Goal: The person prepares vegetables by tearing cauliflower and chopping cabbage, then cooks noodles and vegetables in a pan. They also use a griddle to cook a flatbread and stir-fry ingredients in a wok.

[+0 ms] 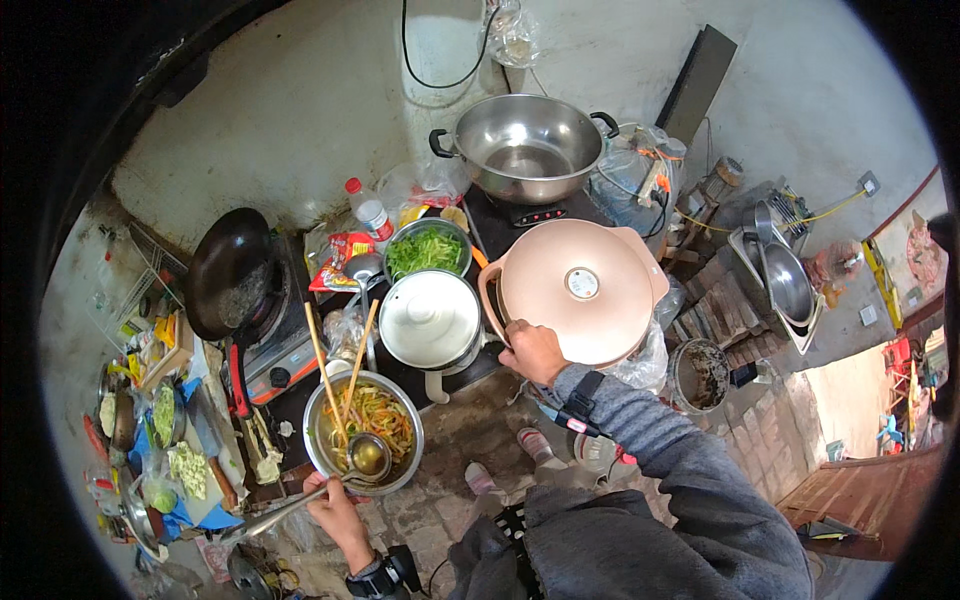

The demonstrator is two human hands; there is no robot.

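My left hand [337,517] grips the long metal handle of a ladle [370,457], beside the near rim of a steel bowl [414,469]. The ladle's cup sits over the bowl and holds yellowish liquid. Inside the bowl are shredded mixed vegetables [382,416], with a pair of wooden chopsticks [321,371] standing in them. My right hand [534,351] is closed at the near end of the left loop handle of a pink round pot [577,322]. A pale round disc marks the middle of the pot's top face. Between the hands stands a white-lidded saucepan [429,319].
A bowl of chopped greens [425,251] and a bottle [369,210] stand behind the saucepan. A wide steel pot [529,142] rests on an induction cooker [540,215]. At left, a black wok [229,274] sits on a gas stove [289,360], near a cleaver [201,420].
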